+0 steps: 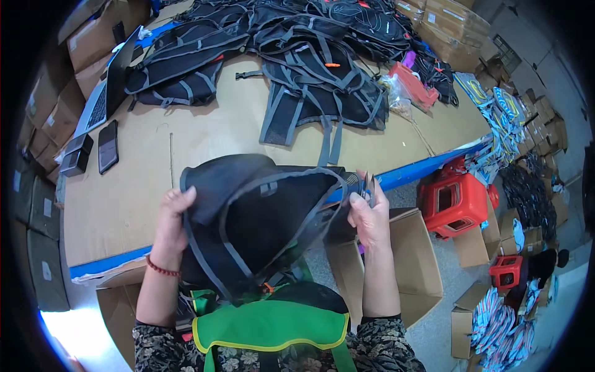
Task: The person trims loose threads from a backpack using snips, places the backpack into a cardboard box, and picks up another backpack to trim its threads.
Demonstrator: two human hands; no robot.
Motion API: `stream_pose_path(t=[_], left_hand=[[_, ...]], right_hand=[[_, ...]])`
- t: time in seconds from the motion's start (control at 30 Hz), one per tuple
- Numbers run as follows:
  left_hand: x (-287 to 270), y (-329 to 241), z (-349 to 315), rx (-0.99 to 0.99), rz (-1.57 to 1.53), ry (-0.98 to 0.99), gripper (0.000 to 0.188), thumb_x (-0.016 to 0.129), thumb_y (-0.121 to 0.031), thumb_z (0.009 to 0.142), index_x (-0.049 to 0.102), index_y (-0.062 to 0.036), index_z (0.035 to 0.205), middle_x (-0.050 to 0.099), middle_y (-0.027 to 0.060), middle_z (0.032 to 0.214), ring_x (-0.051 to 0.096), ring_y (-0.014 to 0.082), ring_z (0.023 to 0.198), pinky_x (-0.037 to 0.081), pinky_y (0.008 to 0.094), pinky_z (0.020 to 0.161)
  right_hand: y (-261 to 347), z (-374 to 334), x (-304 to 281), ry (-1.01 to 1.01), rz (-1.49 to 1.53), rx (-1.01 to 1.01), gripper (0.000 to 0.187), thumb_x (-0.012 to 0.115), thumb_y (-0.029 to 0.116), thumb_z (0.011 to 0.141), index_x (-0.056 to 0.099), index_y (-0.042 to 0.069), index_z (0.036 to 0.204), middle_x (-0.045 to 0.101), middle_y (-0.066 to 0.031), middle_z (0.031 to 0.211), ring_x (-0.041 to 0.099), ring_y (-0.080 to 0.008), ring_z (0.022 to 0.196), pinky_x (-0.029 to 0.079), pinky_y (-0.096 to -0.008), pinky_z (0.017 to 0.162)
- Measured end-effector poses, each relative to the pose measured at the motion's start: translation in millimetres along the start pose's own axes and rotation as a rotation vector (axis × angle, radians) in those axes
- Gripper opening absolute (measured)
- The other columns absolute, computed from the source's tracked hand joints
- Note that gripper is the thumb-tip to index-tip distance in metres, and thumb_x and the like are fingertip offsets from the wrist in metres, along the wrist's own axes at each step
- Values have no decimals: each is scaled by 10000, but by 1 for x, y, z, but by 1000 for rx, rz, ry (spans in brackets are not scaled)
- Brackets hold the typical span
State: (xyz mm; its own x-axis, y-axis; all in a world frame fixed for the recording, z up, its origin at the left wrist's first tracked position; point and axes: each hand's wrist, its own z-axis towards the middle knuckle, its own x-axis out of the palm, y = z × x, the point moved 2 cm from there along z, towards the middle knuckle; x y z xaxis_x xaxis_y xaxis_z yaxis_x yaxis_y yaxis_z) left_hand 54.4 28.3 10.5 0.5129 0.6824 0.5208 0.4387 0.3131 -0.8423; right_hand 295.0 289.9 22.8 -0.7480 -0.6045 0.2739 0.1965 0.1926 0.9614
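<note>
A black backpack (273, 217) with grey edge binding hangs between my hands at the near side of the table, its mesh-like fabric spread out. My left hand (171, 217) is closed on its left edge, thumb on top. At the other end, my right hand (370, 217) grips the right edge near a strap. Small dark metal snips (371, 186) stick up from that hand, the blades pointing away from me. Below the backpack, a green cloth piece with yellow edging (269, 325) lies across my front.
On the cardboard-covered table (124, 211) lie several black backpacks (322, 87), a phone (108, 147), a small dark box (77, 155) and a laptop (102, 102). A red container (414, 87) sits farther right. Open cartons (409, 266) and a red stool (455, 204) stand right of me.
</note>
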Motion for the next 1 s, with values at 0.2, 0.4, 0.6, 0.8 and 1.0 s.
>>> stream_pose_path(t=[0.2,0.4,0.6,0.8,1.0], left_hand=[[6,-73,56,-156,-321,163,225,495,-206,952,575,-1,1000,669,167,953,676,265,749,580,369,618],[10,-103,120,44,-299,157,256,548,-184,921,544,26,1068,588,193,1169,584,302,1074,445,456,982],[-104,-60,128,-94,-325,-117,386,636,-104,858,473,25,1183,567,130,1109,556,358,1096,472,510,939],[-111,-59,63,6,-145,-83,677,573,-103,898,183,-25,1445,584,185,1133,593,313,1070,517,425,896],[-53,-38,4,-277,-9,149,568,581,-85,876,320,-2,1373,612,181,1087,649,265,951,556,382,829]], right_hand=[[45,42,32,258,170,-86,561,633,37,794,435,19,1319,610,-52,748,388,-30,438,304,-184,377],[72,123,97,329,113,-265,632,592,55,866,315,88,1432,633,-115,1097,377,-12,456,330,-187,398],[-12,128,81,255,-266,-43,405,600,187,869,540,-3,1221,680,-70,938,396,-28,460,310,-199,380],[-54,92,74,160,-338,44,286,586,169,892,604,1,1124,673,-56,859,438,-28,475,320,-191,406],[-62,94,74,118,-429,-148,215,603,174,895,648,3,1017,640,-21,741,436,-18,490,318,-179,426]])
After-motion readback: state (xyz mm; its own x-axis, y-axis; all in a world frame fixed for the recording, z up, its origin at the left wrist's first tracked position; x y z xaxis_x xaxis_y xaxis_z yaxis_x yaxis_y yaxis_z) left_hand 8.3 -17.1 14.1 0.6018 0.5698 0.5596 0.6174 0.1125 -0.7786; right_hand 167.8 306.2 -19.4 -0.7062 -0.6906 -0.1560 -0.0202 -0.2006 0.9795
